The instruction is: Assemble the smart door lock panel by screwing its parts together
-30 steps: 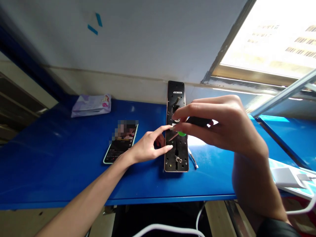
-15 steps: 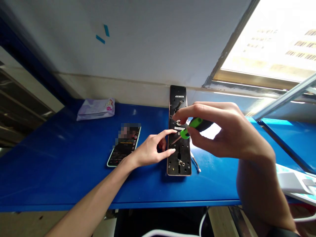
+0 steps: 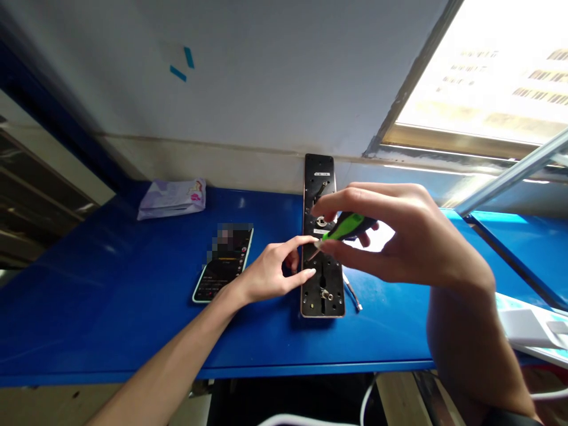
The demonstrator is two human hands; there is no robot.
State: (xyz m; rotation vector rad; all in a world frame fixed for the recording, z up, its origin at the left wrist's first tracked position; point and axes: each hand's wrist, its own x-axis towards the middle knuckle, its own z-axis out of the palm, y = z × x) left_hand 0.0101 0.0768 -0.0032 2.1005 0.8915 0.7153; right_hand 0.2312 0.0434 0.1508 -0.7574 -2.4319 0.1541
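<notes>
A long black door-lock panel (image 3: 323, 289) with a copper rim lies lengthwise on the blue table (image 3: 110, 319), its far end against the wall. My right hand (image 3: 399, 236) is closed on a green-and-black screwdriver (image 3: 348, 226), whose tip points down at the panel's middle. My left hand (image 3: 275, 269) rests at the panel's left edge, index finger and thumb stretched onto it, steadying it. The other left fingers are curled under.
A smartphone (image 3: 224, 264) with a lit screen lies left of the panel. A purple tissue pack (image 3: 172, 197) sits at the back left by the wall. A thin metal piece (image 3: 352, 293) lies right of the panel. White cables and a white charger (image 3: 526, 328) are at the right edge.
My right hand turned the screwdriver so more of its green handle shows, and its tip came down nearer my left index finger. The view shifted slightly; my left hand stayed on the panel.
</notes>
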